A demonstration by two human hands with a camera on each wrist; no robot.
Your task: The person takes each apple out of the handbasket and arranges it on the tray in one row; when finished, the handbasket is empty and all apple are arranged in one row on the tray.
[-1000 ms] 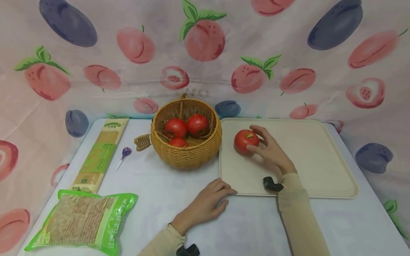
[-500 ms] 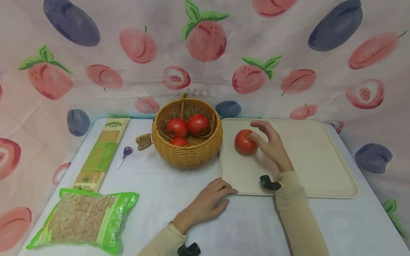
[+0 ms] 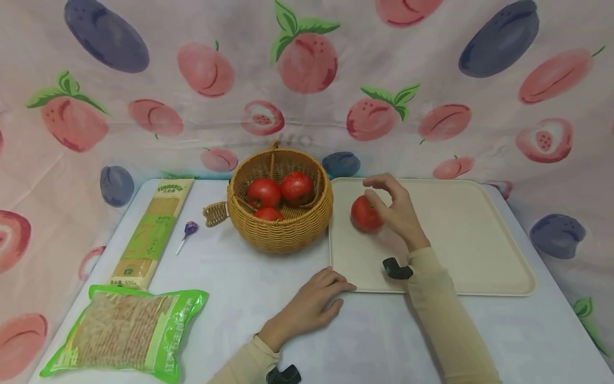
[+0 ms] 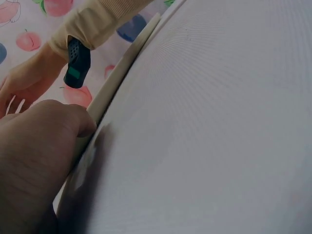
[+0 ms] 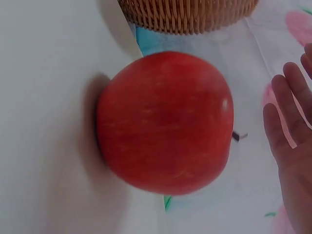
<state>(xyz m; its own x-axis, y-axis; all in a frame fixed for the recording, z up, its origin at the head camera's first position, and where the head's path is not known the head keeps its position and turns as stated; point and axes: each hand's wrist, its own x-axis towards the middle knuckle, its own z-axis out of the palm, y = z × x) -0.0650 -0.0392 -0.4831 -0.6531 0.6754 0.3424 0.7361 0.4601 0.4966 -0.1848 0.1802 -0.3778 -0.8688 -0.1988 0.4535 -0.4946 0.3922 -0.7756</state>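
A red apple (image 3: 363, 216) sits on the left part of the beige tray (image 3: 470, 240). Over its right side is my right hand (image 3: 402, 213), fingers loosely bent and holding nothing. In the right wrist view a gap shows between the apple (image 5: 165, 124) and the fingers of the right hand (image 5: 295, 141). My left hand (image 3: 307, 304) lies relaxed on the table, its fingertips at the tray's front left corner. Left of the tray stands a wicker basket (image 3: 278, 237) with a red apple (image 3: 297, 188) and two others inside.
On the left lie a pack of noodles (image 3: 151, 229), a lollipop (image 3: 189, 228) and a green-edged bag (image 3: 122, 330) of brownish food. A fruit-print cloth (image 3: 312, 117) hangs behind the table.
My right hand has let go of the apple on the tray and risen slightly up and left over it. The apple and my left hand stay in place.
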